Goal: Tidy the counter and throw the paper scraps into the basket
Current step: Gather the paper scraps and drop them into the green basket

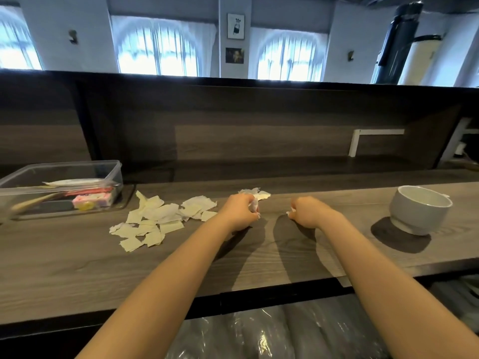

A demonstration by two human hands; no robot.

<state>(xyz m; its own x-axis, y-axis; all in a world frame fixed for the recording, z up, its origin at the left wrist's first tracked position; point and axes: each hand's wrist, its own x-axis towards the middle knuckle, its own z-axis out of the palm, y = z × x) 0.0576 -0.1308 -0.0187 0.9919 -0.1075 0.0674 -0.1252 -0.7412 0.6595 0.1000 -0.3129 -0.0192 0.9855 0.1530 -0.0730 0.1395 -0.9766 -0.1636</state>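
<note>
Left fingers (245, 206), right fingers (298, 213) tight around scraps (255, 203); packets (93, 200), spoon (33, 202) inside clear tub (117, 177).

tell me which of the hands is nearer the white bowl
Right. The right hand is left of the white bowl, apart from it; the left hand is farther left, by the paper scraps.

Bare left hand (239, 212): forearm stretched forward, fingers curled round a crumpled white paper scrap (254, 206). Bare right hand (309, 213): forearm stretched forward alongside, knuckles up, fingertips pinching a small torn white paper bit (290, 210). Hands near each other, not touching.
</note>
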